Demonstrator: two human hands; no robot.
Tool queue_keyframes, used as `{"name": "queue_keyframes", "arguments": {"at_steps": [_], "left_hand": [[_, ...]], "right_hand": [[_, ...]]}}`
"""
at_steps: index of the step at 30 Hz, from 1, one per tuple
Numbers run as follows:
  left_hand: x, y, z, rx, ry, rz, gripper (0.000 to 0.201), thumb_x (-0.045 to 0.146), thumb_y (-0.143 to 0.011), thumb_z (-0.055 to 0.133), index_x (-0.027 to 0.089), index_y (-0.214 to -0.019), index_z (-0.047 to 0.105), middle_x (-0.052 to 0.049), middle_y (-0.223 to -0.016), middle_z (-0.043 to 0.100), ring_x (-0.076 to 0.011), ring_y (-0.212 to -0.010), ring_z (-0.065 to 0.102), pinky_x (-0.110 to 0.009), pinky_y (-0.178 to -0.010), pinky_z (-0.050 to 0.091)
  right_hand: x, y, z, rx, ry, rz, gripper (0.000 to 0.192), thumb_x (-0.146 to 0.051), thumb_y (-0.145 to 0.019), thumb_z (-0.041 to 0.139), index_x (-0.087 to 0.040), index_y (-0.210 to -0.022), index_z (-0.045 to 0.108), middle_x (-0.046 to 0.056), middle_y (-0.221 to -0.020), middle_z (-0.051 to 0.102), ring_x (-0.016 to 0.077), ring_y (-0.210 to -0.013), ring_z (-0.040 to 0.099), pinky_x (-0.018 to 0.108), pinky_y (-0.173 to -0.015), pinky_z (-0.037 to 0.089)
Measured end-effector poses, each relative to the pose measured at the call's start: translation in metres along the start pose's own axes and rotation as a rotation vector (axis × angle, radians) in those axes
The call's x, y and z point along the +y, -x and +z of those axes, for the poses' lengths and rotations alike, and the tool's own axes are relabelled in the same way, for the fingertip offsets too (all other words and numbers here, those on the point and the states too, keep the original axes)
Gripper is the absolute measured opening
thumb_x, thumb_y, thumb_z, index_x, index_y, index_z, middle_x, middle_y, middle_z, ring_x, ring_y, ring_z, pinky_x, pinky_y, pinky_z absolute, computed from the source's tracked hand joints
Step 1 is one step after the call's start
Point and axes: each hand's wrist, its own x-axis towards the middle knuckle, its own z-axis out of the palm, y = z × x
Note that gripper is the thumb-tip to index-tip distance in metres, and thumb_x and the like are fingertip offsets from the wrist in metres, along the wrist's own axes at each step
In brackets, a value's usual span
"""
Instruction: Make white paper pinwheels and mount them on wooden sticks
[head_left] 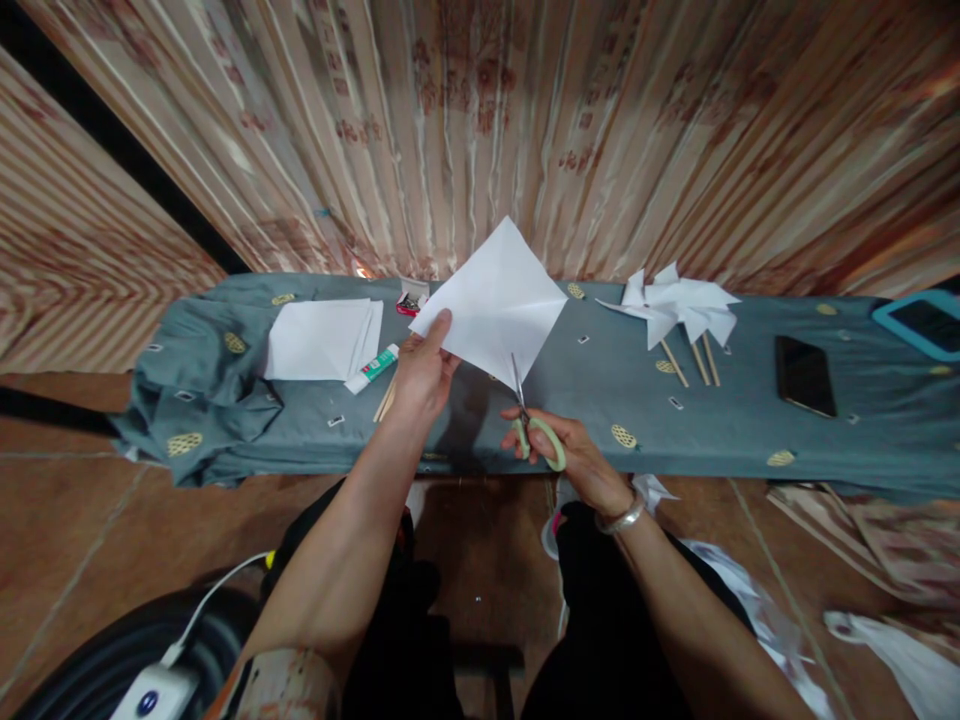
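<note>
My left hand (427,370) pinches the left corner of a square white sheet of paper (502,295), thumb on top. The sheet is held up as a diamond above the cloth, with faint creases crossing at its middle. My right hand (566,445) has its fingers in the green handles of a pair of scissors (520,410). The scissors' blades point up at the sheet's near corner, one blade lying over the paper. Whether they have cut into it I cannot tell.
A grey-green cloth (465,430) covers the long bench. White paper sheets (319,340), a glue stick (373,368), a small red box (412,297) and thin sticks (385,400) lie left. Paper pinwheels (679,305), a phone (805,375) and a blue-edged device (922,325) lie right.
</note>
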Motion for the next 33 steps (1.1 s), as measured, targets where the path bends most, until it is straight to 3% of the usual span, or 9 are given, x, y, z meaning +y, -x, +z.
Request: {"name": "queue_keyframes", "arguments": {"at_steps": [17, 33], "left_hand": [[-0.0006, -0.0018, -0.0009, -0.014, -0.011, 0.014, 0.016, 0.021, -0.074, 0.075, 0.017, -0.086, 0.066, -0.009, -0.101, 0.075, -0.0253, -0.117, 0.063, -0.038, -0.100, 0.052], [-0.0012, -0.0024, -0.0017, -0.004, -0.001, 0.012, 0.007, 0.018, -0.079, 0.070, 0.017, -0.085, 0.068, -0.007, -0.095, 0.076, -0.0231, -0.116, 0.064, -0.036, -0.101, 0.051]], "right_hand": [[0.0061, -0.0011, -0.0011, -0.011, -0.026, -0.022, 0.053, -0.053, -0.077, 0.070, -0.017, -0.116, 0.065, 0.003, -0.080, 0.067, 0.0121, -0.070, 0.060, 0.025, -0.064, 0.049], [0.0053, -0.0023, 0.0029, 0.035, -0.039, 0.015, 0.053, -0.056, -0.073, 0.073, -0.018, -0.110, 0.066, 0.000, -0.073, 0.064, 0.0101, -0.063, 0.057, 0.025, -0.060, 0.048]]}}
